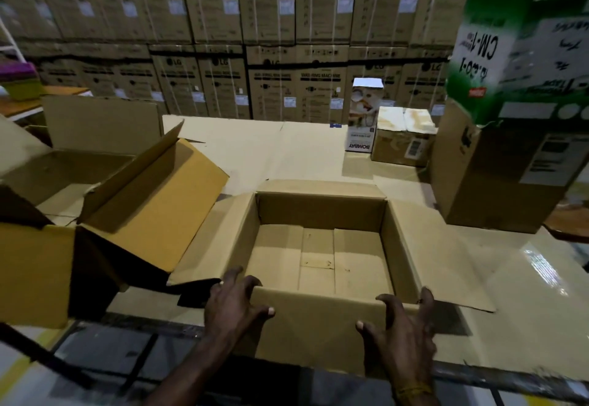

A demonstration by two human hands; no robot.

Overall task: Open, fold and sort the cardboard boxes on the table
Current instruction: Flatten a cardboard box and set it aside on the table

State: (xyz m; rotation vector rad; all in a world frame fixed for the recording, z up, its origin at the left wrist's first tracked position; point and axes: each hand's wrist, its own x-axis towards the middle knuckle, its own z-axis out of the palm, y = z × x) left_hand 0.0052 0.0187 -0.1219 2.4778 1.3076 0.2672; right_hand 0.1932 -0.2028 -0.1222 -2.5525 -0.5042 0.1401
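An open brown cardboard box [322, 211] sits at the near edge of the table, its four top flaps spread outward and its inside bare. My left hand [231, 307] grips the left end of the near flap, fingers hooked over its top edge. My right hand [403, 329] holds the right end of the same flap in the same way. To the left lies another open box [149, 201] tipped on its side, flaps splayed. A tall brown box [497, 176] stands at the right with a green-and-white box [522, 42] on top.
Flattened cardboard sheets [255, 147] cover the table. A small white printed carton [361, 119] and a small taped brown box [403, 138] stand at the far right. A wall of stacked washing-machine cartons [271, 32] rises behind the table. More open cardboard [95, 125] lies at far left.
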